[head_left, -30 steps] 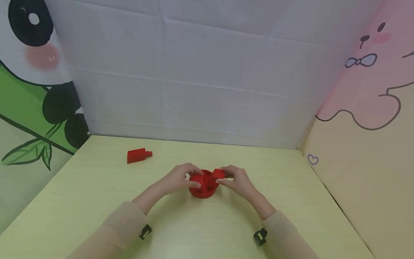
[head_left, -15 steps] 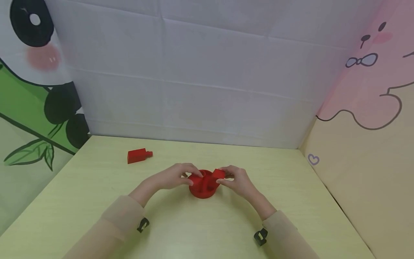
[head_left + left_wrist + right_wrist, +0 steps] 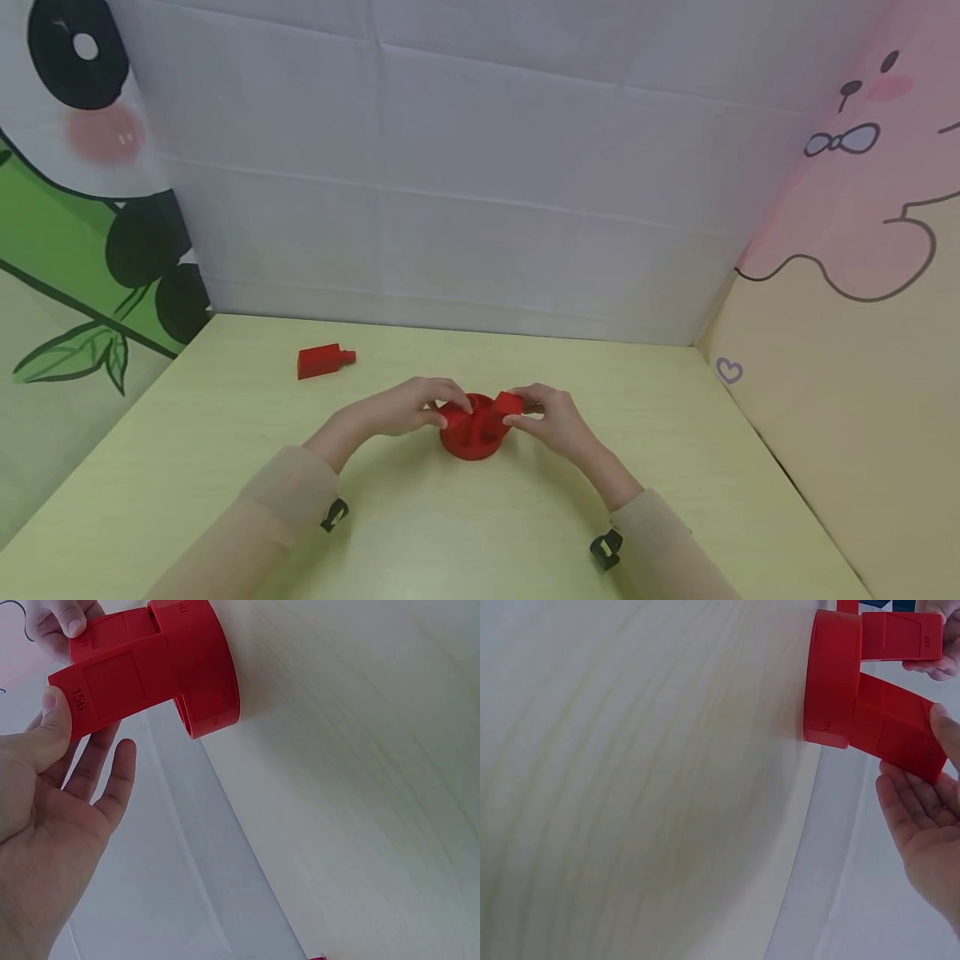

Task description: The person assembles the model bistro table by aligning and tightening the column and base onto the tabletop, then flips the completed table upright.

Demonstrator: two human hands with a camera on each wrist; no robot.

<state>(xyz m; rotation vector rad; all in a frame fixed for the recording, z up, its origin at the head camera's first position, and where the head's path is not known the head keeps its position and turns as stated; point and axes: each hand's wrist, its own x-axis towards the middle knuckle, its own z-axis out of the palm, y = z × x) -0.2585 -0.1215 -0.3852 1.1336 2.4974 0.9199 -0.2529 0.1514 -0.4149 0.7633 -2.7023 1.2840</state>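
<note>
A round red base point(image 3: 472, 450) with an open, divided top stands on the table between both hands. My left hand point(image 3: 408, 407) pinches a flat red block point(image 3: 116, 686) by its upper end, thumb on the face marked with a number. That block's lower end sits in the base, leaning left in the head view. On the other side, my right hand point(image 3: 551, 417) pinches a second red block point(image 3: 896, 724), which slants outward with its lower end at the base's opening. The right wrist view shows both blocks rising from the base, apart at their tops.
Towards the back left of the pale wooden table point(image 3: 600, 375) lies another red piece point(image 3: 321, 361), block-like with a narrow stub. A white cloth wall point(image 3: 465, 208) stands behind, with cartoon-printed panels on both sides.
My left hand has shifted slightly left, and the block in it now leans further out, showing more of the base's inside. The right hand and its block hardly moved.
</note>
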